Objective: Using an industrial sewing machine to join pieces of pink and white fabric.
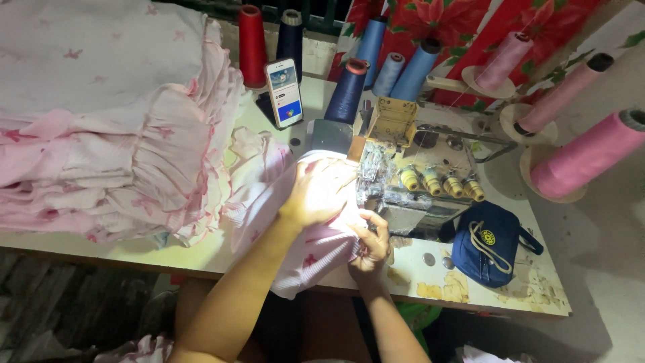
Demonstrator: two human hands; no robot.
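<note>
2 hands meet at the centre of the frame, both on a piece of pink ruffled fabric (306, 259) that drapes from the sewing machine (410, 178) down over the near table edge. The left hand (316, 191) lies flat on top of the cloth under the machine's bright lamp, fingers spread and pressing rather than gripping. The right hand (371, 245), just below and to the right of it, has its fingers pinched together on the cloth's edge close to the machine's foot.

To feed well here, I would judge that the flat hand should only steady and smooth the layers while the pinching hand keeps the raw edge aligned with the foot; pulling would likely stretch the ruffle, and fingertips ought to stay clear of the needle area, which glare hides.

A tall stack of folded pink garments (107, 121) fills the upper left of the frame on the worn table (537, 296). A phone (284, 91) stands propped at top centre, screen lit, beside red, navy and blue thread cones (348, 91). 3 pink thread cones (584, 158) sit on stands at the upper right.

1 container shows: a small blue zip pouch (489, 243) with a cord, at lower right beside the machine. It is closed, so I cannot tell its contents.
</note>
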